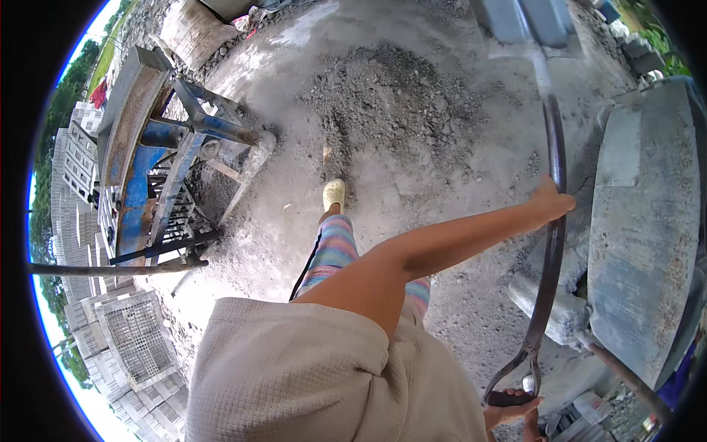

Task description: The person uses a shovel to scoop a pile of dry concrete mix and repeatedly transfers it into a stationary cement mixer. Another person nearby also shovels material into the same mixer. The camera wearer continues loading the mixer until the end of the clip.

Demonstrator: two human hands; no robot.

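My left hand (554,200) is stretched out to the right and grips the dark curved shaft of a long shovel (551,265). My right hand (513,409) holds the shovel's D-shaped grip at the lower right, close to my body. The shaft runs upward, and its pale far end (540,68) looks blurred above the ground. The shovel hangs next to a large grey mixer drum (641,221) on the right. A heap of dark grey gravel mix (398,103) lies on the ground ahead. One leg in striped trousers and a yellow shoe (333,194) steps forward.
A blue metal block-making machine (162,162) stands on the left with a long bar (110,268) sticking out. Stacked concrete blocks (81,169) line the left edge, and hollow ones (136,335) sit at lower left. Grey blocks (515,18) stand at the top. The ground is dusty concrete.
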